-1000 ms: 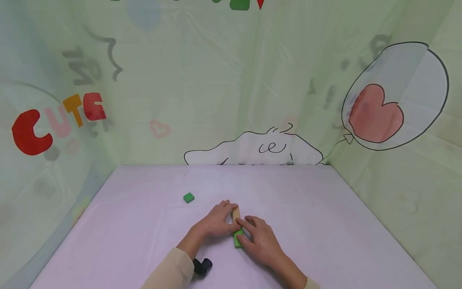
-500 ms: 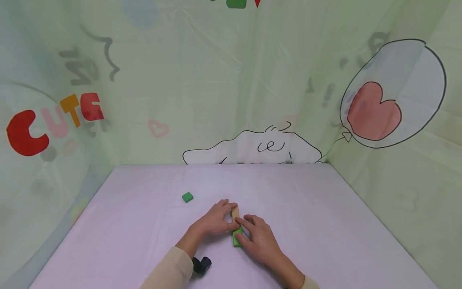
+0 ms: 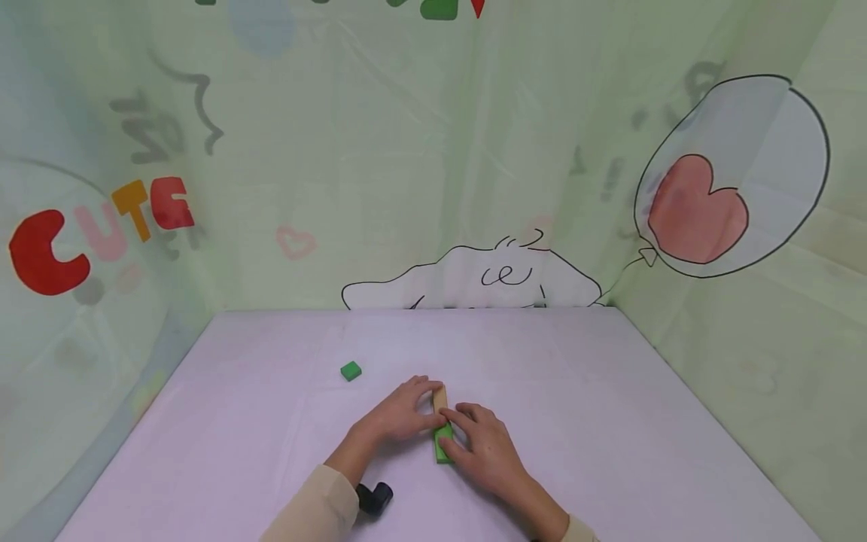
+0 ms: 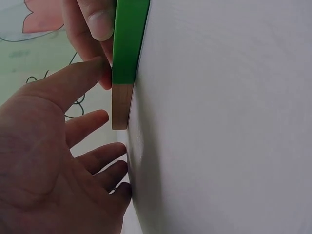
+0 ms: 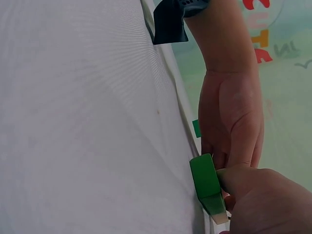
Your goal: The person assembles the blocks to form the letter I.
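Pose unchanged: the relaxed right hand (image 3: 491,452) touches the green block (image 4: 129,46) beneath; the spread left hand (image 3: 403,412) flanks the wooden piece (image 4: 122,106).

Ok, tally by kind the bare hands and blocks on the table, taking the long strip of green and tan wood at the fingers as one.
Bare hands: 2 (left hand, right hand)
Small green square block: 1
Long green-and-tan wooden strip: 1
Total: 4
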`<move>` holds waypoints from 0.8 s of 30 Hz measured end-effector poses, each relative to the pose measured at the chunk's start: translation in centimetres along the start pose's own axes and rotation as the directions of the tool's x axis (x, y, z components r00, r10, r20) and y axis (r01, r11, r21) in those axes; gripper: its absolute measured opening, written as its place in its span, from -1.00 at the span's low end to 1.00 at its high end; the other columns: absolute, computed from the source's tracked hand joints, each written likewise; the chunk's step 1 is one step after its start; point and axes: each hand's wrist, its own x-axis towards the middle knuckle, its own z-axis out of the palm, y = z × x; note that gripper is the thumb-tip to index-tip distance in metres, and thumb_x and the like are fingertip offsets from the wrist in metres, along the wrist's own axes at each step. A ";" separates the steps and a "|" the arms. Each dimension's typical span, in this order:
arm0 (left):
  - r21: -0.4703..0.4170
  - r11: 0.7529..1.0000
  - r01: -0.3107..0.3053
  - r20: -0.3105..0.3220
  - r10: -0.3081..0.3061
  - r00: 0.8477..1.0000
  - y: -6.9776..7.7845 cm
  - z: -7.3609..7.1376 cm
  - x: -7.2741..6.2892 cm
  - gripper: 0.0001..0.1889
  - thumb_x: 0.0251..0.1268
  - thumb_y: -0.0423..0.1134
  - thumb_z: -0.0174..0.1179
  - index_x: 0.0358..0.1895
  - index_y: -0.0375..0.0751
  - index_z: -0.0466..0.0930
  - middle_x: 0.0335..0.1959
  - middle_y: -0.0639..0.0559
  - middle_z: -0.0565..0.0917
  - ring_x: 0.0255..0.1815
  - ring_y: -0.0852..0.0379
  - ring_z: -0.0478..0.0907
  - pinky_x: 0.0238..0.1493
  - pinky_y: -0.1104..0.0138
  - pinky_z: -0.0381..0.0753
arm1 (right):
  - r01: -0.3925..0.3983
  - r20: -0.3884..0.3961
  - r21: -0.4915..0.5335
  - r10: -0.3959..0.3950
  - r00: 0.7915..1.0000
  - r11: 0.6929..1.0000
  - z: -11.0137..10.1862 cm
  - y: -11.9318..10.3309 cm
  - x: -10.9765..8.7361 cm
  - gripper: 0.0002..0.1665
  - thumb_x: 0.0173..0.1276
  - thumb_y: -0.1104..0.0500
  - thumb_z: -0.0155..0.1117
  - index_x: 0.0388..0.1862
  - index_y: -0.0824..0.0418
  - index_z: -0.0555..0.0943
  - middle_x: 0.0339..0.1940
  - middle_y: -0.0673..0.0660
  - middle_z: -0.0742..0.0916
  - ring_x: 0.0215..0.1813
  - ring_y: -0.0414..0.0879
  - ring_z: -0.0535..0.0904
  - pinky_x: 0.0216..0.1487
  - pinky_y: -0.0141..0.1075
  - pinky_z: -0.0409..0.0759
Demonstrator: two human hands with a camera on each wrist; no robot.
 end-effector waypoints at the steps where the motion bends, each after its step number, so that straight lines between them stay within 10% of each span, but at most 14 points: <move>1: -0.013 1.000 -0.005 -0.007 0.005 1.000 -0.1 -0.1 -0.1 -0.32 0.41 0.09 0.27 0.51 -0.08 0.40 0.59 -0.21 0.31 0.64 -0.24 0.18 0.58 -0.20 0.25 | 0.003 -0.004 0.000 -0.003 1.000 1.000 0.0 0.0 0.0 -0.49 0.38 -0.03 0.40 0.27 0.06 0.69 0.23 0.23 0.68 0.31 0.21 0.56 0.26 0.27 0.53; 24: -0.121 0.993 0.018 -0.174 -0.039 0.984 -2.3 -1.2 -1.8 -0.57 0.48 -0.09 0.24 0.33 -0.09 0.61 0.39 -0.07 0.60 0.50 -0.15 0.44 0.51 -0.10 0.41 | -0.029 0.001 -0.019 0.029 1.000 0.999 -0.2 -0.3 0.0 -0.49 0.37 -0.07 0.40 0.26 0.03 0.70 0.22 0.18 0.69 0.30 0.15 0.57 0.28 0.21 0.53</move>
